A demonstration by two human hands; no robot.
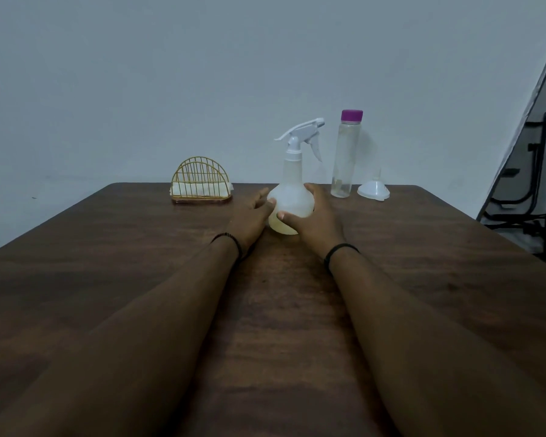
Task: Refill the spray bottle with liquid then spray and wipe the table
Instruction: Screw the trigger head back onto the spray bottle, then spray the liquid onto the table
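Note:
A frosted white spray bottle [292, 197] with a white trigger head stands upright on the dark wooden table [108, 279]. A little pale liquid shows at its base. My right hand [314, 216] grips the bottle's round body from the right, thumb across its front. My left hand [252, 212] touches the bottle's left side with loosely spread fingers. A tall clear bottle [344, 159] with a purple cap stands behind to the right, holding a little liquid. Next to it a white funnel [374, 189] lies mouth down.
A gold wire napkin holder [201, 184] with white tissues sits at the back left of the table. A black metal frame [524, 197] stands off the table's right side. A plain wall rises behind the far edge.

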